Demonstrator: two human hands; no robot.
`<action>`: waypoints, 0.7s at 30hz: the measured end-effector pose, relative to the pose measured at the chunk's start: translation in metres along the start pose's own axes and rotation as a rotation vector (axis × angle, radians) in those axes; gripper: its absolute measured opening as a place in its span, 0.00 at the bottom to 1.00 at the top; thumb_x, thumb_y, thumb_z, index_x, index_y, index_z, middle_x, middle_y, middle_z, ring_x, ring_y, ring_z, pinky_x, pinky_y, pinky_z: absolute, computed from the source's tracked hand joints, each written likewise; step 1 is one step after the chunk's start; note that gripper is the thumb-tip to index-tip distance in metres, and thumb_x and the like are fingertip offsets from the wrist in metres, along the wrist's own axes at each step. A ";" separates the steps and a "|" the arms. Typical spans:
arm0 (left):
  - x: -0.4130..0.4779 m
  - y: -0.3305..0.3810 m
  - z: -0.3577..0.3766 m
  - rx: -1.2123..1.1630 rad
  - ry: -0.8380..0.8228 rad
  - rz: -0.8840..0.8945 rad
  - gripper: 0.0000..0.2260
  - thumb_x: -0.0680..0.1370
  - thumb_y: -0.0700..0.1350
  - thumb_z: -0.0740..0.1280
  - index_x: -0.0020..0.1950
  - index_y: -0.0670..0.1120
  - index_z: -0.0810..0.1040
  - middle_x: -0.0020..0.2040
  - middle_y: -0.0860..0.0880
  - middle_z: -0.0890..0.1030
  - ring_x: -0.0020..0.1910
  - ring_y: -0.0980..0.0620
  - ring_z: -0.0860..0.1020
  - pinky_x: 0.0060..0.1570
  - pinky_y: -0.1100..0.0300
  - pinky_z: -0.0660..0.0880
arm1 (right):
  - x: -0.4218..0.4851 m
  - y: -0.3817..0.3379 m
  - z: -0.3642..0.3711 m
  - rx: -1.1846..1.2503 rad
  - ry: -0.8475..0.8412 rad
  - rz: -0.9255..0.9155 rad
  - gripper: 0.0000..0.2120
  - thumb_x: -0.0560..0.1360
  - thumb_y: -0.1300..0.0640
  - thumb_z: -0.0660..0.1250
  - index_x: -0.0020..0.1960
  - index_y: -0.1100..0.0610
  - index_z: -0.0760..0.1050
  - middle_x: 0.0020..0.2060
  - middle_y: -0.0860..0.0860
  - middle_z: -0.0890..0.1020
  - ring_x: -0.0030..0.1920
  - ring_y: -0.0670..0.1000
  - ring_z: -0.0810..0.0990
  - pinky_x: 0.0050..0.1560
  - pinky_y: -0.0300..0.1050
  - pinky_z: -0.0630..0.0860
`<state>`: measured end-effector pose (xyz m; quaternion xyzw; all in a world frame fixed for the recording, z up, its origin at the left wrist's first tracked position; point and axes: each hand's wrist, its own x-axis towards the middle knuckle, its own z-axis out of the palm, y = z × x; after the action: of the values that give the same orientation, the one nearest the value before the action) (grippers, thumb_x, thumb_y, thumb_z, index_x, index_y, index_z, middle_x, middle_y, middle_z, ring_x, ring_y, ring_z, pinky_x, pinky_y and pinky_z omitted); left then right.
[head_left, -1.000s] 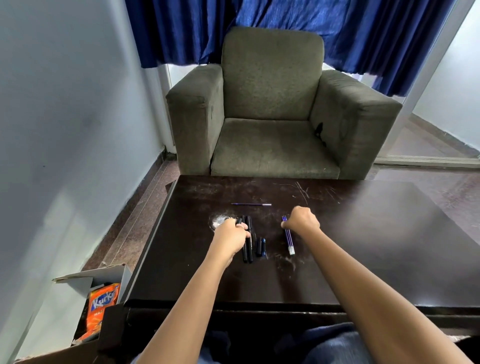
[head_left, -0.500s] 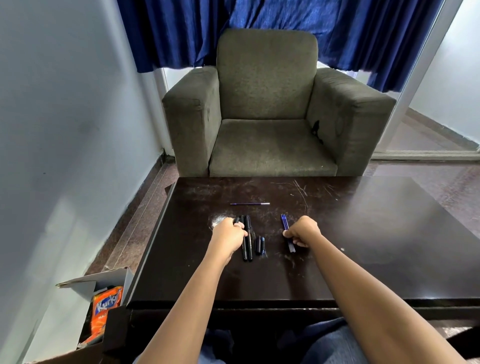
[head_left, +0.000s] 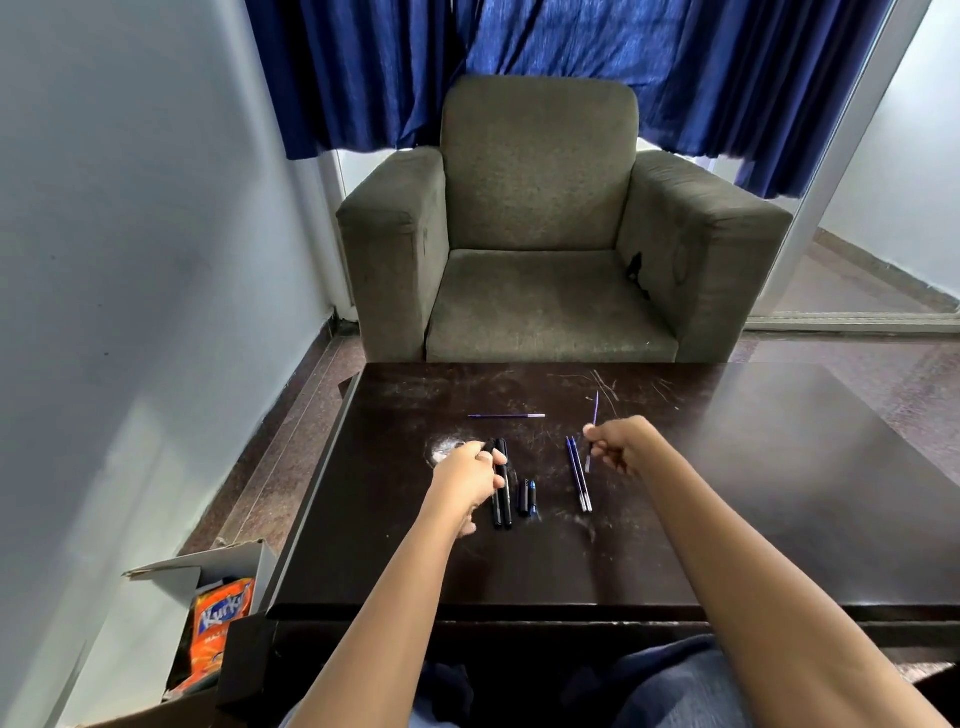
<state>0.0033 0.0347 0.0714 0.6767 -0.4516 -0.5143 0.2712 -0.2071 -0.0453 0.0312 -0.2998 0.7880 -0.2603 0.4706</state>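
Observation:
Pen parts lie on a dark wooden table (head_left: 779, 519). My left hand (head_left: 467, 480) grips the upper end of a black pen barrel (head_left: 497, 506); a second black barrel (head_left: 507, 488) lies right beside it. Two short dark caps (head_left: 528, 498) sit just to the right. Two blue refills (head_left: 579, 475) lie side by side further right. My right hand (head_left: 621, 447) pinches a thin blue refill (head_left: 595, 415), lifted off the table and pointing away from me. Another thin refill (head_left: 506, 415) lies crosswise further back.
A grey-green armchair (head_left: 545, 234) stands right behind the table under blue curtains (head_left: 571, 62). A white wall runs along the left. On the floor at the lower left, an open cardboard box (head_left: 208, 571) holds an orange snack packet (head_left: 221, 629).
My right hand has picked one blue refill out of the group and lifted it; two refills stay on the table. My left hand keeps its grip on the black barrel.

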 end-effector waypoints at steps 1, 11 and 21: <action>-0.002 0.001 0.000 -0.015 -0.026 -0.015 0.14 0.82 0.46 0.51 0.50 0.51 0.77 0.41 0.52 0.78 0.44 0.53 0.74 0.44 0.54 0.72 | -0.009 -0.010 -0.001 0.070 -0.037 -0.043 0.19 0.78 0.54 0.65 0.30 0.57 0.67 0.14 0.48 0.72 0.12 0.43 0.67 0.16 0.30 0.61; -0.015 0.008 -0.004 -0.115 -0.102 0.021 0.14 0.83 0.47 0.51 0.48 0.53 0.76 0.41 0.52 0.77 0.42 0.55 0.72 0.52 0.48 0.69 | -0.098 -0.025 0.040 0.554 -0.229 -0.573 0.09 0.80 0.66 0.59 0.43 0.58 0.74 0.37 0.53 0.80 0.29 0.42 0.80 0.34 0.35 0.80; -0.010 0.005 -0.009 -0.026 -0.074 0.082 0.15 0.83 0.44 0.52 0.59 0.48 0.78 0.43 0.51 0.78 0.38 0.59 0.72 0.41 0.61 0.68 | -0.103 -0.021 0.049 0.414 -0.202 -0.701 0.07 0.80 0.66 0.58 0.49 0.63 0.75 0.39 0.54 0.80 0.37 0.47 0.79 0.37 0.36 0.79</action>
<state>0.0095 0.0402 0.0830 0.6345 -0.4822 -0.5333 0.2839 -0.1190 0.0077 0.0851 -0.4730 0.5193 -0.5269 0.4785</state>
